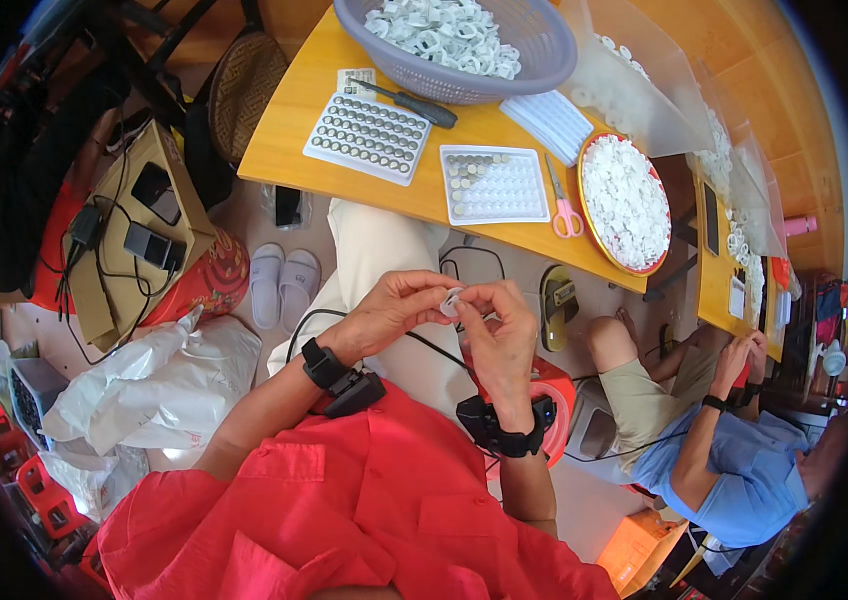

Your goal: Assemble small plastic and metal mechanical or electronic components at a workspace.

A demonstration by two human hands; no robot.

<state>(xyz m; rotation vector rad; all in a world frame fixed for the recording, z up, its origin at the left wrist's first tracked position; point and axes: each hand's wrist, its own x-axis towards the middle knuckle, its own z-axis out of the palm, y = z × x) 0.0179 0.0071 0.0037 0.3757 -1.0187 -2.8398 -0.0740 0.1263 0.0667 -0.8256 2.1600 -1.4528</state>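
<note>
Pinching together above your lap, your left hand (384, 312) and right hand (499, 335) share one small white ring-shaped part (452, 300): the fingers of both hands are closed on it, thumb and forefinger tips nearly meeting around it, well short of the desk. You wear a black wrist device (339, 378) on each forearm, with a thin black cable running between them across your light trousers. Down to your left a bulging white plastic bag (154, 385) lies on the floor, with a pair of white slippers (282, 285) just beyond it. Off to your right a co-worker in a blue shirt (744, 480) sits with hands raised at a second, smaller desk. Ahead of you, on the near edge of the yellow wooden desk (284, 140), a white tray with rows of small round pieces (368, 136) sits left of a second white tray (494, 184) that is only partly filled. Pink-handled scissors (564, 208) lie just right of that tray, beside a round red-rimmed tray (626, 200) heaped with white rings. Farther back, a screwdriver (409, 101) rests against a grey-purple basket (464, 40) piled with more white rings.
</note>
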